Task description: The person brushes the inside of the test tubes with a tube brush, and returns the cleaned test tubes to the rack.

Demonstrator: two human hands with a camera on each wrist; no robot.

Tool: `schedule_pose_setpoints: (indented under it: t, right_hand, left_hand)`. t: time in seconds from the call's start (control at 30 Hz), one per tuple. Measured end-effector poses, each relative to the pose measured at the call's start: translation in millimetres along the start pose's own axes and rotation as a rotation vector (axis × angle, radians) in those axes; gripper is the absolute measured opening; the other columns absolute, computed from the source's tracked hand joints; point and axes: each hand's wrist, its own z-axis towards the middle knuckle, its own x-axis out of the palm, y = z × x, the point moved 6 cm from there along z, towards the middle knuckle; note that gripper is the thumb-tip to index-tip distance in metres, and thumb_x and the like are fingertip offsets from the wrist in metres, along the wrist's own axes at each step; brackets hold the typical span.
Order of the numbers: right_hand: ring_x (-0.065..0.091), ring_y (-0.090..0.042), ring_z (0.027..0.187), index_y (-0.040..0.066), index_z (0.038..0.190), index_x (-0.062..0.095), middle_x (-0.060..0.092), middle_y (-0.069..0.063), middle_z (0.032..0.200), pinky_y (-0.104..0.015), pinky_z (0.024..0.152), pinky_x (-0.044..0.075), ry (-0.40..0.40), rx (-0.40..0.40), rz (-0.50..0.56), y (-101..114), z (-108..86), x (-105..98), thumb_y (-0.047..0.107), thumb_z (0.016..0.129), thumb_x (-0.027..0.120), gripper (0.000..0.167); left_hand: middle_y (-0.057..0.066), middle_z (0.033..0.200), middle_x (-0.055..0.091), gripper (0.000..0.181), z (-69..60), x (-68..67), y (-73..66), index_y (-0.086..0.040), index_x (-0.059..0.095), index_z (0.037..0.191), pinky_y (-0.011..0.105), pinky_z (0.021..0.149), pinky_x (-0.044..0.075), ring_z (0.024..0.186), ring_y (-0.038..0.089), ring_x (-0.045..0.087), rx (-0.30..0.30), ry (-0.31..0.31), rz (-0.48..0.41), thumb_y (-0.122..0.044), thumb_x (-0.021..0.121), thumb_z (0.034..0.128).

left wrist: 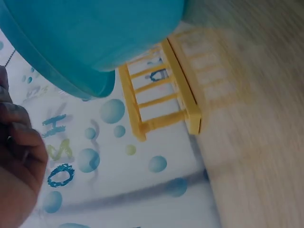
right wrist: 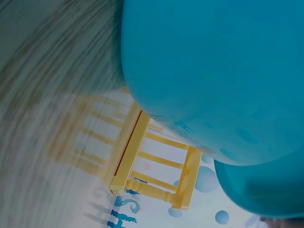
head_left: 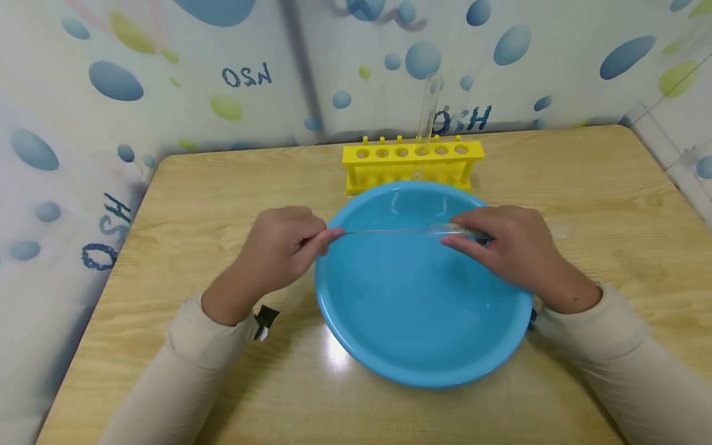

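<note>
A person's two hands meet over a round blue basin [head_left: 411, 309] on a wood-grain desk [head_left: 194, 204]. The left hand [head_left: 283, 247], above the basin's left rim, pinches the end of a thin wire [head_left: 386, 231] between thumb and fingers. The wire runs level to the right, to the mouth of a clear glass tube [head_left: 444, 228]. The right hand [head_left: 508, 247], over the right part of the basin, grips this tube, which lies sideways with something dark at its right end. Just beyond the basin's far rim is a yellow rack [head_left: 392, 161] holding another glass tube [head_left: 428, 111] upright. Behind the desk, a white wall [head_left: 194, 37] carries blue and green spots.
</note>
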Motion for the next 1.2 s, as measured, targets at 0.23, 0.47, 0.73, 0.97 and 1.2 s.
schedule_pose_setpoints:
  t: [0.23,0.47,0.73,0.97,1.2]
  right_hand:
    - [0.073,-0.02,0.075,0.011,0.105,0.078,0.078,-0.004,0.088,-0.036,0.061,0.056,0.002,0.005,-0.009,0,-0.2,1,0.026,0.079,0.085,0.031]
    - [0.074,-0.023,0.075,0.01,0.105,0.079,0.078,-0.007,0.089,-0.036,0.058,0.056,-0.02,-0.019,-0.016,2,2.9,-3,0.027,0.076,0.087,0.034]
    - [0.068,-0.014,0.068,0.01,0.104,0.078,0.077,-0.004,0.087,-0.03,0.06,0.053,0.006,0.032,-0.016,-1,1.1,-2,0.027,0.079,0.086,0.032]
    - [0.069,-0.015,0.071,0.01,0.104,0.078,0.077,-0.005,0.089,-0.035,0.062,0.057,-0.018,0.031,0.008,-2,1.5,-3,0.024,0.077,0.087,0.032]
    - [0.067,-0.013,0.069,0.011,0.104,0.078,0.077,-0.003,0.088,-0.032,0.061,0.055,-0.014,0.027,0.019,-2,0.5,-1,0.024,0.076,0.087,0.032]
  left_hand:
    - [-0.001,0.05,0.039,0.048,-6.3,14.6,23.7,-0.009,0.056,0.059,0.024,0.044,0.026,0.045,0.013,0.033,-0.53,0.228,-0.381,-0.024,0.055,0.1041]
    - [0.002,0.052,0.04,0.053,-9.6,17.1,32.5,-0.001,0.055,0.062,0.026,0.046,0.028,0.048,0.015,0.035,-0.659,0.308,-0.502,-0.031,0.051,0.1057]
    - [-0.003,0.064,0.059,0.021,0.4,3.1,15.5,-0.009,0.071,0.073,0.021,0.052,0.04,0.057,0.009,0.046,-0.278,0.056,-0.221,-0.011,0.07,0.0938]
    - [0.005,0.072,0.071,0.008,4.2,-6.8,-0.7,-0.002,0.078,0.084,0.022,0.056,0.047,0.063,0.012,0.056,0.02,-0.114,-0.046,-0.008,0.082,0.081]
    - [0.007,0.071,0.072,0.042,-0.2,-11.2,-9.1,-0.002,0.077,0.08,0.026,0.055,0.051,0.061,0.018,0.061,0.171,-0.191,0.067,-0.039,0.064,0.0963]
